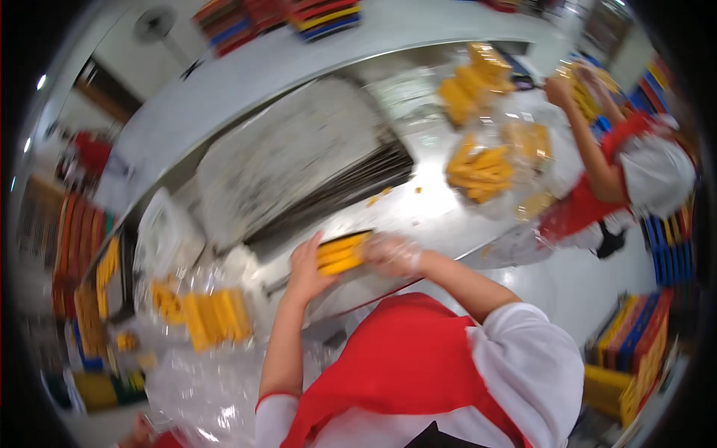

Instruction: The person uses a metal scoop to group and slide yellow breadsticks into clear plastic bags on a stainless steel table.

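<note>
A short row of yellow stick-shaped food pieces [340, 255] lies between my two hands, with a dark edge along its far side. My bare left hand [308, 271] grips the row's left end, fingers at the far side and thumb nearer me. At the opposite end is my right hand [392, 255], in a clear plastic glove and blurred, its fingers against the pieces. Both hands are over the near edge of a metal worktable [437, 215]. Just beyond them is a stack of worn metal sheet trays [297, 151].
Bagged yellow sticks [218, 319] lie at my left, near a white plastic container [168, 235]. More bagged sticks [479, 171] and yellow packs [476, 81] are at the right. A co-worker [610, 162] in a red apron handles yellow pieces there. Coloured crates [630, 330] stand behind.
</note>
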Tool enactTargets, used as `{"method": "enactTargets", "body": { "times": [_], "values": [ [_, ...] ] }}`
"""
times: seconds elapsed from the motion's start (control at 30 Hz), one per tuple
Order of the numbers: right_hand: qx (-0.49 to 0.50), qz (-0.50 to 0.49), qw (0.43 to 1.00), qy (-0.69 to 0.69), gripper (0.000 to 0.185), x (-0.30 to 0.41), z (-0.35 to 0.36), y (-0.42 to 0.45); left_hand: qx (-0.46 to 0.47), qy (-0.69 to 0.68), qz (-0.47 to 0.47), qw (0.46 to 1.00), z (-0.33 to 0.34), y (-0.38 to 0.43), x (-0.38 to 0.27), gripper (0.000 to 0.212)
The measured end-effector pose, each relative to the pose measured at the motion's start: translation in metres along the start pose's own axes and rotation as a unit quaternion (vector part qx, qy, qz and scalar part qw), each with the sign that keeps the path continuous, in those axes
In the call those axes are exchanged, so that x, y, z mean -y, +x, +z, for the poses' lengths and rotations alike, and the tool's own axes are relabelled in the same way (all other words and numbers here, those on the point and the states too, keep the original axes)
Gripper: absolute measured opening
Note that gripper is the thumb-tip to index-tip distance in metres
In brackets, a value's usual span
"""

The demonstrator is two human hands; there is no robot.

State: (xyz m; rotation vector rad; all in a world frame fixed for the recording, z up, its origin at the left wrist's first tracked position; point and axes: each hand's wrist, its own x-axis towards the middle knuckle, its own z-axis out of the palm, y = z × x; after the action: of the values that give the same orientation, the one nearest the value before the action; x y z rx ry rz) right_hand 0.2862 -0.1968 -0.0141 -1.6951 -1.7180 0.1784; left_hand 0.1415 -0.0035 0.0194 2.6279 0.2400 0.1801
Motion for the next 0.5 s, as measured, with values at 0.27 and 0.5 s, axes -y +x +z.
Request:
{"method": "enactTargets", "body": {
  "times": [0.27, 0.5],
  "values": [
    [0.013, 0.169, 0.981, 0.091, 0.024, 0.020, -0.079, -0.012, -0.058, 0.019, -0.030, 0.998, -0.001, -0.011, -0.024, 0.106],
    [-0.092, 0.042, 0.811, 0.577, 0.023, -0.011, -0.226, -0.143, -0.313, -0.219, -0.206, 0.901, 0.029, -0.083, -0.035, 0.065]
  ]
}}
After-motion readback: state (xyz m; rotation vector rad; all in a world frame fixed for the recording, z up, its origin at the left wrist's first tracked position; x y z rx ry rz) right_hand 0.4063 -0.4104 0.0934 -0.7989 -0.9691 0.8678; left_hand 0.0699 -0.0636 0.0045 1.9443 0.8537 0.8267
